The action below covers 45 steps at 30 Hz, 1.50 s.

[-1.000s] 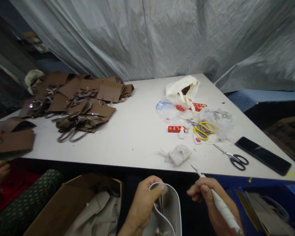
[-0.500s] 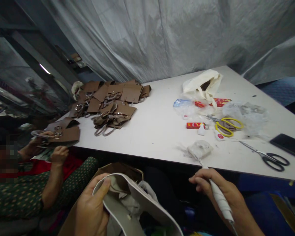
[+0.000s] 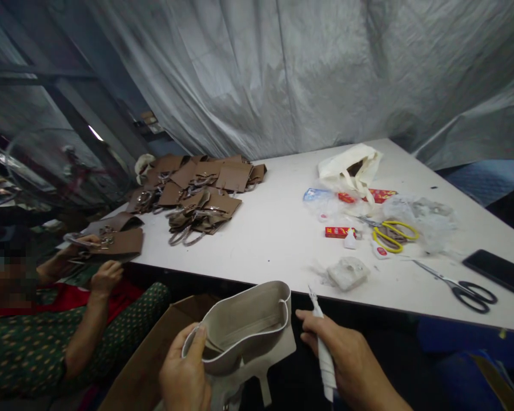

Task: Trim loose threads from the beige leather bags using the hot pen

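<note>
**Holding grey bag (image 3: 245, 318) open before near edge of bench (image 3: 278, 228)**

Pinches its left end in left hand (image 3: 186, 368), with long axis slanting rightward toward the edge. Grips white-wrapped tool (image 3: 324, 361) in right hand (image 3: 346, 355), just right of the bag's other end, apart from it. Beyond: black-handled scissors (image 3: 452, 281) near that edge, brown bags (image 3: 235, 177) at far left.

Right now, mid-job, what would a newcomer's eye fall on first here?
Probably the open-topped grey bag, pinched at its rim by the left grip at the near edge of the white table. Next might come the white-wrapped pointed tool, held in the right grip beside the bag. On the tabletop, the brown bags heaped toward the back left and the yellow-handled scissors on the right also stand out.
</note>
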Each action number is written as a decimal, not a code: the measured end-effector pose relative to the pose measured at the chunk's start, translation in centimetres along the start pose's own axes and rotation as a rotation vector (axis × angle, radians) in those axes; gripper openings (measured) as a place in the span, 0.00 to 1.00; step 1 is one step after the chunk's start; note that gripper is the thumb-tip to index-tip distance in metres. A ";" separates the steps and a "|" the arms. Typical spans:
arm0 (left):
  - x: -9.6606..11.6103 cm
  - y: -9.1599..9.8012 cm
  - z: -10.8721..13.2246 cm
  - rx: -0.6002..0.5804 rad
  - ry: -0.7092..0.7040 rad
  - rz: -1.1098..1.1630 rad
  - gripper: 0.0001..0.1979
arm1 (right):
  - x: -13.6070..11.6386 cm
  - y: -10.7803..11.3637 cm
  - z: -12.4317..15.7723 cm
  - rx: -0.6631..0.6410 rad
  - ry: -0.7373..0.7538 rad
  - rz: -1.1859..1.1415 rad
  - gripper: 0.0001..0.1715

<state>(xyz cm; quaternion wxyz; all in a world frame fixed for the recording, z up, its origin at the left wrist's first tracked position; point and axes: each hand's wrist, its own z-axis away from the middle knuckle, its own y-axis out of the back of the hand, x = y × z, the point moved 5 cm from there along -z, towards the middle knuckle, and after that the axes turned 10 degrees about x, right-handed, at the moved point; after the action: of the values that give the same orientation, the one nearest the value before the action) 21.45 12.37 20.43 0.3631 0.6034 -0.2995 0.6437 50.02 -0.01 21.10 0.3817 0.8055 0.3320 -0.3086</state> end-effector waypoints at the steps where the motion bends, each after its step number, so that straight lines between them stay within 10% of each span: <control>1: -0.2 0.1 -0.1 -0.007 0.000 -0.003 0.22 | 0.0 -0.6 -0.4 -0.006 -0.001 0.034 0.19; 16: -3.3 2.0 0.7 0.075 -0.118 -0.038 0.28 | 1.5 -5.3 -0.8 -0.026 0.002 0.549 0.14; 24: -3.2 2.4 0.1 -0.008 -0.253 -0.331 0.29 | 2.1 -6.2 0.6 0.060 0.023 0.389 0.14; 36: -4.1 2.6 -0.3 -0.023 -0.214 -0.309 0.30 | 5.5 -6.5 1.9 0.118 -0.525 -0.050 0.11; 45: -3.1 3.2 -0.3 -0.017 -0.265 -0.425 0.29 | 4.3 -6.5 2.0 0.186 -0.542 -0.150 0.13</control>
<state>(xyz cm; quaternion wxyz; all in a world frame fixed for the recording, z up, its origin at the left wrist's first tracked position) 18.62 10.50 17.45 0.4530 0.7288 -0.2165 0.4657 47.02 2.84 14.14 0.3570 0.6985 0.2470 -0.5689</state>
